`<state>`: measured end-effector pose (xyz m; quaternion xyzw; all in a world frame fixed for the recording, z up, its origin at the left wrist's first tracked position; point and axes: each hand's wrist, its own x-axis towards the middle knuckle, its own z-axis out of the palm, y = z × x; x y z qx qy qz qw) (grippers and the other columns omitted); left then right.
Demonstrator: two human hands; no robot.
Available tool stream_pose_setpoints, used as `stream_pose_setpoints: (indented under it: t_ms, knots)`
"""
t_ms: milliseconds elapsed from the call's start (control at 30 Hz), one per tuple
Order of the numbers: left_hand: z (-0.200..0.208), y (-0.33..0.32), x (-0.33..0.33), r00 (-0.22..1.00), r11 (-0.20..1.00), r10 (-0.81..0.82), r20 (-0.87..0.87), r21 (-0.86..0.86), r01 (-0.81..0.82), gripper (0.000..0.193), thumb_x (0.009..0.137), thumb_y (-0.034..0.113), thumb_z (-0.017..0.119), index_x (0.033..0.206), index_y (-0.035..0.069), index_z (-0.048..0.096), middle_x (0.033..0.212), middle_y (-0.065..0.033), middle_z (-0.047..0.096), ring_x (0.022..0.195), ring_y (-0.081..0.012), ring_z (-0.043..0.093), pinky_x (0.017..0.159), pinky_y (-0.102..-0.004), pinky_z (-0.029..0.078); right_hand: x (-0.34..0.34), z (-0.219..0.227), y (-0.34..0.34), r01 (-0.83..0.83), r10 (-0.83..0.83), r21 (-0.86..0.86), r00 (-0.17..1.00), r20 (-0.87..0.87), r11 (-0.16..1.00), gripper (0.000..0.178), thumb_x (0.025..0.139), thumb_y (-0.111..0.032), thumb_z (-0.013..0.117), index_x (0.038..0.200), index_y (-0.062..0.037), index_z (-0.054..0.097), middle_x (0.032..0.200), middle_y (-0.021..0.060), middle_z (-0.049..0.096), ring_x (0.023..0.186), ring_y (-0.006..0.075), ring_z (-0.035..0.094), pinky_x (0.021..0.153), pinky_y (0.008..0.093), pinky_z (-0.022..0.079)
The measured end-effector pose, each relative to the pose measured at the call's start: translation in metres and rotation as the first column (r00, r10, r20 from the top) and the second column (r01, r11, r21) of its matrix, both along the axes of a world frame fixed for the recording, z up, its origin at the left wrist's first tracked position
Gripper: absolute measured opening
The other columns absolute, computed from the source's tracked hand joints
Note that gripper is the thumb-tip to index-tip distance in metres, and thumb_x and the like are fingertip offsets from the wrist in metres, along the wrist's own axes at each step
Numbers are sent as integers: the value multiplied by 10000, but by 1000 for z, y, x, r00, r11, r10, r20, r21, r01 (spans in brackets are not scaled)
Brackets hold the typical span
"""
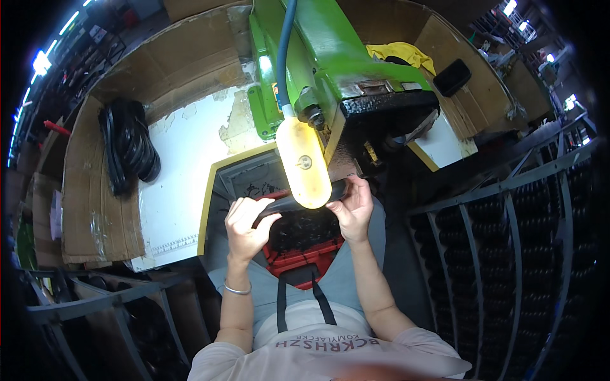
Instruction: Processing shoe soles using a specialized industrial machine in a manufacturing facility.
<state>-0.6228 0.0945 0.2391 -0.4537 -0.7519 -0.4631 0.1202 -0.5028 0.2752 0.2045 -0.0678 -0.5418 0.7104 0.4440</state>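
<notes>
Under the yellow lamp head (304,166), both hands hold a long dark piece, perhaps rubber (284,204), and the lamp covers its middle. My left hand (248,227) pinches the left end between thumb and fingers, a metal bangle on that wrist. At the other end my right hand (354,209) grips it with the thumb below and fingers above, close to the machine's working head. The green machine (333,44) stands over the table, its dark lower head (387,111) just beyond my right hand. What exactly the piece is, I cannot make out.
A red container (327,257) with black scraps sits between my legs. Bundled black pieces (130,146) lie on the white tabletop (184,184), walled by cardboard (178,57). A black phone-like object (452,77) and yellow cloth (406,54) lie right. Racks of black items (495,254) flank me.
</notes>
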Motion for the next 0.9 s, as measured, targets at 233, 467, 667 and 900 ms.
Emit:
stream_pose_setpoints:
  t_ms: [233, 467, 667, 900]
  knots:
    - [-20, -28, -2, 985, 985, -156, 80, 86, 149, 359, 647, 162, 832, 952, 25, 701, 856, -90, 641, 801, -262, 616, 729, -345, 488, 64, 55, 13, -163, -10, 342, 892, 452, 925, 432, 642, -5, 773, 1030, 25, 587, 958, 56, 548, 875, 157, 541, 802, 273, 447]
    - [40, -120, -168, 681, 741, 634, -368, 34, -671, 452, 721, 114, 768, 1130, 34, 592, 1079, -154, 584, 1058, -327, 520, 957, -422, 391, 194, 94, 60, 276, -463, 602, 868, 178, 749, 625, 788, -466, 722, 1040, 76, 541, 1012, 147, 545, 914, 233, 531, 830, 322, 410]
    - [12, -109, -264, 576, 659, 688, -442, 46, -751, 496, 638, 264, 825, 1019, 7, 640, 978, -192, 643, 955, -371, 582, 859, -454, 436, 199, 81, 94, 670, -578, 253, 735, -354, 698, 567, 848, -271, 687, 1235, 81, 468, 1209, 233, 523, 1124, 338, 534, 1017, 481, 428]
    - [17, -114, -221, 681, 725, 574, -455, -103, -681, 433, 649, 146, 746, 968, -29, 512, 948, -189, 528, 946, -399, 498, 851, -479, 406, 54, 77, 123, 658, -615, 557, 729, -302, 507, 385, 780, -14, 747, 1092, -9, 522, 1111, 151, 607, 1030, 235, 592, 898, 354, 472]
